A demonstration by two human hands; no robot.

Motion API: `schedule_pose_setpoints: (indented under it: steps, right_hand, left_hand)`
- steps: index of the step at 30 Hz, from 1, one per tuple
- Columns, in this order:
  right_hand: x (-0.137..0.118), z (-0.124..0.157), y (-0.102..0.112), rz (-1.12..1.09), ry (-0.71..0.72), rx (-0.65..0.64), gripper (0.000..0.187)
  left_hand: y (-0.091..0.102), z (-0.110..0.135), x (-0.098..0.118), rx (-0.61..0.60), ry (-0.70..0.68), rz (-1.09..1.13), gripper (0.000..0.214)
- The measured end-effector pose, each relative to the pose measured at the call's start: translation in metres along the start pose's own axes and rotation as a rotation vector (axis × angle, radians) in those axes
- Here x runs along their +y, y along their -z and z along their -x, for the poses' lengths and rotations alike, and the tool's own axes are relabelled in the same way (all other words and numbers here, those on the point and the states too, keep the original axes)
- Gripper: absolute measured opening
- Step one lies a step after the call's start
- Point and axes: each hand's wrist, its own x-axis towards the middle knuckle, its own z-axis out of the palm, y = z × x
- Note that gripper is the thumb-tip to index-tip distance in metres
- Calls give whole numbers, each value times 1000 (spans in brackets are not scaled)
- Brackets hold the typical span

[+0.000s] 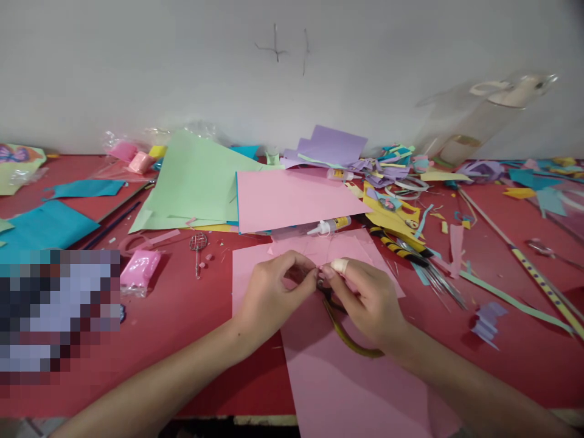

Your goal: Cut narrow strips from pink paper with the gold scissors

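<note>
Both of my hands meet over a pink paper sheet at the front of the red table. My left hand is closed, its fingertips pinching something tiny that I cannot make out. My right hand is closed too, fingertips touching the left hand's, with a bandage on one fingertip. A pair of olive-handled pliers sits in or under the right palm, the handles curving toward me.
Pink, green, purple and blue paper sheets lie behind. A glue bottle lies beyond my hands. Yellow-black tools, paper scraps, a long stick, a pink packet and a clear bottle surround them.
</note>
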Motion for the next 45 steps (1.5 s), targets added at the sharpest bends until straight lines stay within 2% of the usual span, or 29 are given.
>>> schedule_pose_setpoints:
  steps: [3, 8, 16, 20, 30, 34, 39, 45]
  right_hand:
    - [-2, 0, 0, 13, -12, 15, 25]
    - [-4, -1, 0, 11, -22, 39, 7]
    - [-7, -1, 0, -134, -190, 44, 12]
    - [-5, 1, -1, -224, -281, 8, 18]
    - [-7, -2, -1, -500, -472, -86, 31]
    - [-8, -2, -2, -502, -462, -72, 30]
    - [-7, 1, 0, -441, -331, -49, 24]
    - [1, -1, 11, -684, -287, -107, 32]
  left_hand:
    - [0, 1, -1, 20, -9, -29, 4]
    - [0, 1, -2, 4, 15, -5, 4]
    - [0, 0, 2, 9, 54, -9, 5]
    - [0, 0, 1, 2, 45, -7, 4]
    - [0, 2, -6, 38, -120, -237, 5]
    - [1, 1, -6, 36, -126, -277, 7]
    - [3, 1, -4, 14, -20, -160, 5]
    - [7, -2, 4, -17, 42, 20, 7]
